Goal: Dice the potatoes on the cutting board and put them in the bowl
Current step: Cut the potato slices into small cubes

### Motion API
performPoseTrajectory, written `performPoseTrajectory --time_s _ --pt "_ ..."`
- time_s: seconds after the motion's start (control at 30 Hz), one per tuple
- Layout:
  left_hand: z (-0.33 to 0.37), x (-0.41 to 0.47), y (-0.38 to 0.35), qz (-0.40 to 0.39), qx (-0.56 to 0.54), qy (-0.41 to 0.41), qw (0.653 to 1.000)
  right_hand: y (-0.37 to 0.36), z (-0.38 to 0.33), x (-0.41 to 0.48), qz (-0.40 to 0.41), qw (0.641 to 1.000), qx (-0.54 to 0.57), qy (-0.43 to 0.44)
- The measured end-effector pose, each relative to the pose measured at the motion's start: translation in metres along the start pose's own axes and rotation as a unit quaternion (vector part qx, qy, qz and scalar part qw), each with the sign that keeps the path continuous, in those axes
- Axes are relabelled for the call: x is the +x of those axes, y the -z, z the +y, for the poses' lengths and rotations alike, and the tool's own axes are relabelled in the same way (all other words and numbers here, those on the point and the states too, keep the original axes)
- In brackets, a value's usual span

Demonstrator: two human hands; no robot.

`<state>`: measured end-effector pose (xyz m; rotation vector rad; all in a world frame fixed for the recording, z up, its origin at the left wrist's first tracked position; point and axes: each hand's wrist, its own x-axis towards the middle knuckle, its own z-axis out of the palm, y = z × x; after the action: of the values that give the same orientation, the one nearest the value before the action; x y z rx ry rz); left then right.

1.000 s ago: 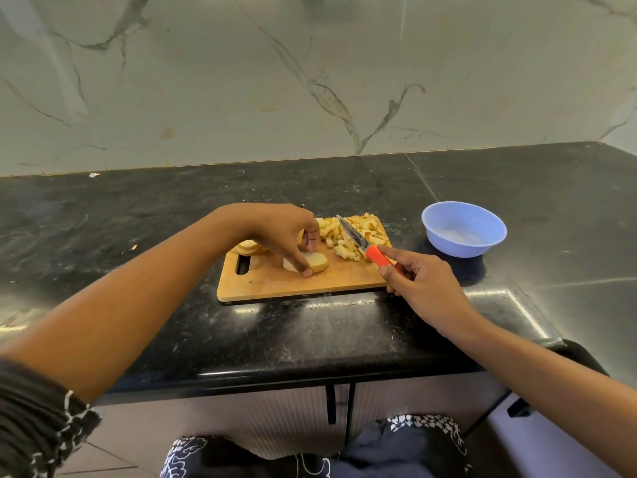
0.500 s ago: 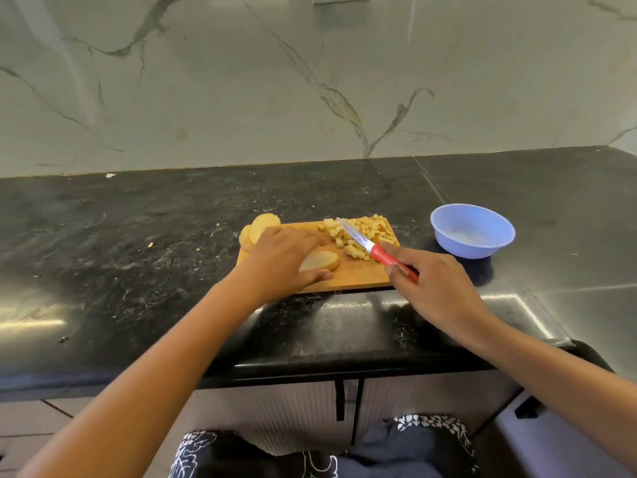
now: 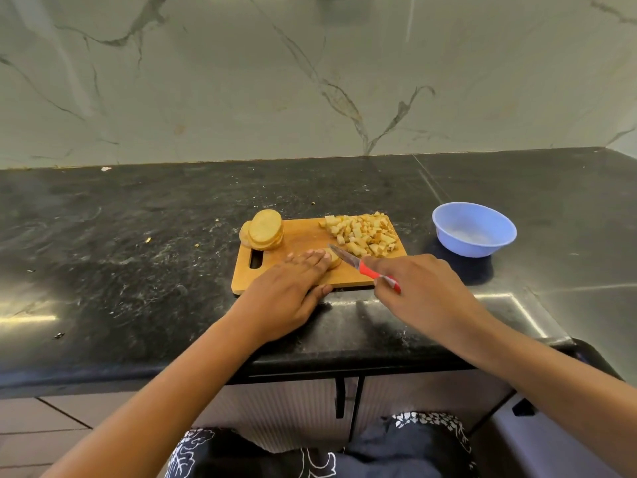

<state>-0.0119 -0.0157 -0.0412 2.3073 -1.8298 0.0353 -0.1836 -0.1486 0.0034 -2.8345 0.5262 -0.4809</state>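
One potato slice (image 3: pixel 333 262) lies on the cutting board (image 3: pixel 303 243) under the left hand (image 3: pixel 293 288), fingers flat and pressing, right edge showing. Right hand (image 3: pixel 424 291), curled round the knife (image 3: pixel 358 266), holds the blade just beside that edge, tip angled left.

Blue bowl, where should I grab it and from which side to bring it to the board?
Probably pinch the near-left rim of the blue bowl, coming from the cutting board side. It sits upright and open, with thin flared walls and no handle.
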Motion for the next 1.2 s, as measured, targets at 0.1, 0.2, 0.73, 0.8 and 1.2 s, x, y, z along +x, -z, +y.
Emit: performPoseTrajectory --time_s 0.1,0.2,0.73,0.8,1.2 --pt "0.0 0.0 0.0 -0.007 0.001 0.003 1.0 0.002 -0.001 0.003 -0.006 1.0 -0.004 0.0" --pt "-0.002 -0.001 -0.001 -0.006 -0.017 0.002 1.0 0.006 -0.005 0.004 -0.01 1.0 -0.008 0.002" --pt "-0.004 0.0 -0.001 -0.008 -0.009 -0.015 1.0 -0.026 -0.012 -0.01 -0.048 0.986 -0.153 0.04" --pt "-0.004 -0.001 -0.001 -0.007 -0.008 -0.015 1.0 -0.024 -0.011 -0.01 -0.044 0.986 -0.161 0.03" --pt "-0.004 -0.01 -0.001 0.037 0.013 0.007 0.999 -0.012 -0.005 0.006 0.025 0.998 -0.064 0.016"
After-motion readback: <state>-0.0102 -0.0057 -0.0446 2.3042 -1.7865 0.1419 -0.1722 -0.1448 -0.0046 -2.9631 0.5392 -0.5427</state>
